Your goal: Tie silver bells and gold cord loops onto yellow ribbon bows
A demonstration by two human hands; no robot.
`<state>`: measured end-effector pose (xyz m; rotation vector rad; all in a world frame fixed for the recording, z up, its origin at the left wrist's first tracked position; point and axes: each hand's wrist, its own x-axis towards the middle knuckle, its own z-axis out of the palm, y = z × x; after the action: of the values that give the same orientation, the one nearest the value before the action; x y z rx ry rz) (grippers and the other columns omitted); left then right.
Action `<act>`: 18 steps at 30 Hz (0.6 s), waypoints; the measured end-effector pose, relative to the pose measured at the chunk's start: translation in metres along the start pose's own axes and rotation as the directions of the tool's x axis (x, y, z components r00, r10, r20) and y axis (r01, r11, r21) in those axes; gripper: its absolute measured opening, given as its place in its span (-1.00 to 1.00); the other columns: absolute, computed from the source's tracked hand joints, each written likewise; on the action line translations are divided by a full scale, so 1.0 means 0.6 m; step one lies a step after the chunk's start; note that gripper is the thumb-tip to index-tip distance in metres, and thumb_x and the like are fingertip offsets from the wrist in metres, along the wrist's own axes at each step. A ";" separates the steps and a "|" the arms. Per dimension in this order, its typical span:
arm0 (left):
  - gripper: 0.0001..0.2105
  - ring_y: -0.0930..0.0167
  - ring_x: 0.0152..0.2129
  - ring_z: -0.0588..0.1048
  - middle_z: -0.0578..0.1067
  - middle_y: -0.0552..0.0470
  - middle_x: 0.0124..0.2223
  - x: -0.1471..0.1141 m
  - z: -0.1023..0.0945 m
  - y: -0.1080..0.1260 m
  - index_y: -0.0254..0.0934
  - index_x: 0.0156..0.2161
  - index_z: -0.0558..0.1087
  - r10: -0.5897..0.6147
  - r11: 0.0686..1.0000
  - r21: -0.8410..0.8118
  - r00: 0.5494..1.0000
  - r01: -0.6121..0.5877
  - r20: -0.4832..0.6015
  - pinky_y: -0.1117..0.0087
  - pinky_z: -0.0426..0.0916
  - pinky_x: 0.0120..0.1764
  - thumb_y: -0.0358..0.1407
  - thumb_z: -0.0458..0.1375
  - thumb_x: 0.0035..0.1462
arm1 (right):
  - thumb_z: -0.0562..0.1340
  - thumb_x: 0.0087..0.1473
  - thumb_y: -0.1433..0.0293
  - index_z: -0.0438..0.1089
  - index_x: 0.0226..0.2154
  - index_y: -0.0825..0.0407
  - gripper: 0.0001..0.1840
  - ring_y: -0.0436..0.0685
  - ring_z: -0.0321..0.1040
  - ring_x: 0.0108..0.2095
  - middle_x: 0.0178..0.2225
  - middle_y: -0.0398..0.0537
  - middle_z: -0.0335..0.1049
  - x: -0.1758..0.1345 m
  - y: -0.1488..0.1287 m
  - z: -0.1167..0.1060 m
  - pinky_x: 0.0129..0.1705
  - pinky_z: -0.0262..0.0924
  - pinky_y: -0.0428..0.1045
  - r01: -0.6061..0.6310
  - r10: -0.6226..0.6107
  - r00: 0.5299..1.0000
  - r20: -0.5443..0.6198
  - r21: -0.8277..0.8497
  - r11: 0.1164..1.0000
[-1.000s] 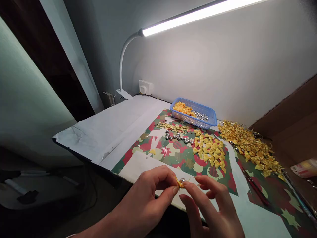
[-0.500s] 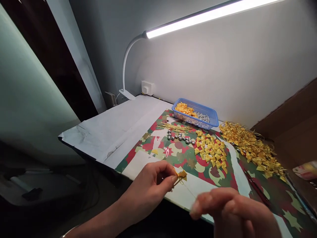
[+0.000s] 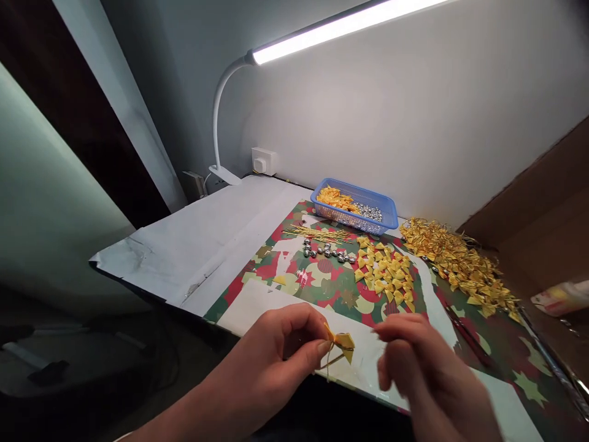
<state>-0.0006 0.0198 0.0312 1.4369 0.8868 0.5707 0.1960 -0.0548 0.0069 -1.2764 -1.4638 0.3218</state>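
Observation:
My left hand (image 3: 288,353) pinches a small yellow ribbon bow (image 3: 344,345) between thumb and forefinger, above the table's front edge. A thin gold cord (image 3: 334,361) loops from the bow's middle, and a pale loose end dangles below my fingertips. Just right of the bow is my right hand (image 3: 426,368), slightly blurred, its fingers bent and apart; nothing shows in them. Beyond the hands, several yellow bows (image 3: 385,270) lie spread on a patterned sheet (image 3: 322,279). Left of these are silver bells or beads (image 3: 327,250) and a bundle of gold cords (image 3: 319,233).
A blue basket (image 3: 391,215) holding yellow bows and silver beads stands by the wall. To its right is a heap of gold-corded bows (image 3: 455,264), then a cardboard box (image 3: 534,215). Dark tweezers or scissors (image 3: 467,331) lie at right. A clamp lamp (image 3: 221,110) arches overhead.
My right hand has moved up and closer to the bow. The thread that stretched toward it now hangs down from the bow. My left hand keeps its pinch; the view has shifted slightly.

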 end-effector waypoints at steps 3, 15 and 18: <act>-0.82 0.37 -0.45 0.41 0.48 0.05 -0.38 -0.006 0.008 0.010 -0.23 -0.40 0.48 0.125 0.982 0.149 0.990 -0.115 -0.059 0.38 0.31 -0.37 -0.28 0.18 0.26 | 0.21 0.29 0.31 0.41 -0.27 -0.08 -0.91 -0.02 0.27 -0.50 -0.35 -0.18 0.40 0.006 0.007 0.035 -0.46 0.20 -0.10 -0.037 0.043 0.993 0.108 -0.059 0.998; -0.89 0.40 -0.45 0.42 0.41 0.16 -0.41 -0.004 0.001 -0.005 -0.14 -0.13 0.39 0.005 0.995 -0.097 1.000 -0.008 -0.028 0.40 0.38 -0.34 -0.24 0.22 0.28 | 0.11 0.35 0.20 0.27 -0.47 -0.01 -0.63 -0.02 0.08 -0.54 -0.53 -0.24 0.16 0.007 0.002 0.044 -0.53 -0.03 -0.07 -0.317 0.284 0.923 0.259 0.096 0.944; -0.69 0.38 -0.33 0.42 0.42 0.15 -0.30 -0.003 -0.013 -0.006 -0.05 0.10 0.33 -0.008 0.993 -0.113 0.999 0.012 0.041 0.36 0.38 -0.21 -0.25 0.23 0.29 | 0.11 0.34 0.11 0.28 -0.45 -0.01 -0.60 -0.02 0.07 -0.52 -0.51 -0.24 0.16 0.009 0.010 0.041 -0.52 -0.04 -0.07 -0.407 0.345 0.874 0.341 0.128 0.904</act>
<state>-0.0086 0.0225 0.0284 1.3360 0.8164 0.5736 0.1796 -0.0375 -0.0036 -1.3904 -1.3884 0.9462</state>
